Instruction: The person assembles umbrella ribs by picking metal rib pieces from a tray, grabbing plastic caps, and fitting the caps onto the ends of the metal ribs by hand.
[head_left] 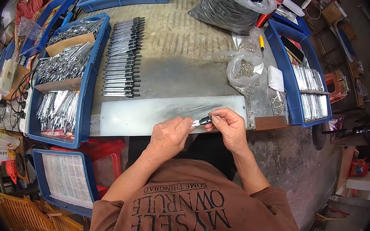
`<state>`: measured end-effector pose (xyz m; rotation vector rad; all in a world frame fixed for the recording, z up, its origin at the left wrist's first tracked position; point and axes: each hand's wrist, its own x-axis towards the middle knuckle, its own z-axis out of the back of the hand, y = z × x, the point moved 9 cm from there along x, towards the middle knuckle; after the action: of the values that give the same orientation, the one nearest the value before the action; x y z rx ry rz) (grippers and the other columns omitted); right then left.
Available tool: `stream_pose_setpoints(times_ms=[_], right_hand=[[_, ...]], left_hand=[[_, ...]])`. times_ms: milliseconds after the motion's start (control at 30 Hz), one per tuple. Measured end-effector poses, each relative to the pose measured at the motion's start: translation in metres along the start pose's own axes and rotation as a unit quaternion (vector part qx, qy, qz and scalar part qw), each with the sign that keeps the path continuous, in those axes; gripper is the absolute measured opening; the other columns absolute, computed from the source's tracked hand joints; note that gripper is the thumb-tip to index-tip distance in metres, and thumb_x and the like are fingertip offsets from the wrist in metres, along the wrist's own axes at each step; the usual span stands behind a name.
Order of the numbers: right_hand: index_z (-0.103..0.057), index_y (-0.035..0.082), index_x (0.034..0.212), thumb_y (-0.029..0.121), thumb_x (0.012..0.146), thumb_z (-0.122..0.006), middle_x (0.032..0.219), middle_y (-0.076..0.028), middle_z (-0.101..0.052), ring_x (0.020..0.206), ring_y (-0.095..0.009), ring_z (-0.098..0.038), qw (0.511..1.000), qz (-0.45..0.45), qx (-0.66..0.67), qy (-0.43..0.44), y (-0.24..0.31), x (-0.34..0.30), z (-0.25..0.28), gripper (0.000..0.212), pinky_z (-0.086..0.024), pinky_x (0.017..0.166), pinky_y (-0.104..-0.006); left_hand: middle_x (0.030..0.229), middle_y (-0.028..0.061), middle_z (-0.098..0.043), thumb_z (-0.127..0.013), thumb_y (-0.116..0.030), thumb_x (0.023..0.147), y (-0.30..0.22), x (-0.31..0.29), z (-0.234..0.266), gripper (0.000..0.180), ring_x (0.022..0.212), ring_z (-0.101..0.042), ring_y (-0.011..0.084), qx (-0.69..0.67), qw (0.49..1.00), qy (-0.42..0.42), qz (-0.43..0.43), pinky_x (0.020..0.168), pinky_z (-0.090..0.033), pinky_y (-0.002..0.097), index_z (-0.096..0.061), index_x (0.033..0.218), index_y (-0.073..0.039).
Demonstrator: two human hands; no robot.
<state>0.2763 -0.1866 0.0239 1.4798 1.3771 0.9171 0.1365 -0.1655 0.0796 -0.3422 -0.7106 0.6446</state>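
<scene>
Fingers point(188, 123) of left hand point(168, 136) and right hand point(232, 129) pinch one small part point(205, 120) near a white board's point(133, 115) edge (tabletop point(171, 75) spreads beyond).

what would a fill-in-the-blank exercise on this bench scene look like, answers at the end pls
1. The left hand pinches the silver end of the small part, while the right hand pinches its ____ end.
2. The long tray just left of the row of rods is coloured ____.
3. Cardboard dividers split that tray into ____ sections.
4. The person's shirt is ____.

Missing words: black; blue; three; brown.
</scene>
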Motion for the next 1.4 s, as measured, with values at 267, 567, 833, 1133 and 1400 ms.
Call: stream_pose_setpoints(times_ms=[267, 567, 833, 1133, 1400], right_hand=[[-0.057, -0.002, 0.098, 0.005, 0.088, -0.054, 0.084, -0.007, -0.062, 0.074, -0.012, -0.062, 1.0, 0.018, 0.013, -0.004, -0.002, -0.004, -0.008, 0.013, -0.052, 0.066, -0.023], [-0.059, -0.002, 0.095, 0.004, 0.087, -0.056, 0.082, -0.007, -0.064, 0.073, -0.011, -0.062, 0.99, 0.106, -0.089, -0.023, 0.015, -0.013, -0.019, 0.011, -0.052, 0.064, -0.0218], [-0.061, -0.002, 0.091, 0.003, 0.085, -0.058, 0.078, -0.006, -0.065, 0.069, -0.009, -0.062, 0.967, 0.156, -0.203, -0.017, 0.031, -0.02, -0.03, 0.009, -0.051, 0.061, -0.0213], [-0.061, -0.002, 0.097, 0.004, 0.08, -0.062, 0.084, -0.008, -0.064, 0.072, -0.015, -0.062, 0.943, 0.157, -0.286, 0.072, 0.045, -0.012, -0.034, 0.017, -0.05, 0.064, -0.0251], [-0.062, 0.002, 0.093, 0.006, 0.072, -0.067, 0.073, -0.01, -0.062, 0.064, -0.025, -0.061, 0.849, 0.264, -0.442, 0.12, 0.054, -0.016, -0.046, 0.022, -0.048, 0.058, -0.0325]], left_hand=[[0.061, 0.0069, -0.05, -0.064, -0.007, 0.076, -0.004, 0.0, 0.0, 0.016, 0.052, -0.054, 0.0241, -0.014, 1.0, -0.003, -0.01, 0.045, -0.042, 0.0344, -0.055, 0.088, -0.005], [0.058, 0.0055, -0.045, -0.063, -0.009, 0.074, -0.012, 0.001, 0.007, 0.014, 0.05, -0.053, 0.0206, 0.012, 0.998, -0.037, -0.052, 0.044, -0.043, 0.0321, -0.053, 0.083, -0.003], [0.059, 0.0056, -0.047, -0.064, -0.009, 0.072, -0.019, 0.0, 0.009, 0.019, 0.05, -0.052, 0.0208, -0.014, 0.997, -0.037, -0.071, 0.044, -0.042, 0.0319, -0.054, 0.087, -0.003], [0.059, 0.0044, -0.045, -0.062, -0.014, 0.075, -0.022, 0.005, 0.009, 0.018, 0.049, -0.052, 0.019, 0.032, 0.996, 0.015, -0.08, 0.043, -0.043, 0.0314, -0.054, 0.086, -0.003], [0.059, 0.0043, -0.046, -0.063, -0.014, 0.074, -0.025, 0.006, 0.008, 0.018, 0.05, -0.053, 0.0185, 0.031, 0.995, 0.031, -0.084, 0.043, -0.044, 0.0311, -0.054, 0.086, -0.004]])
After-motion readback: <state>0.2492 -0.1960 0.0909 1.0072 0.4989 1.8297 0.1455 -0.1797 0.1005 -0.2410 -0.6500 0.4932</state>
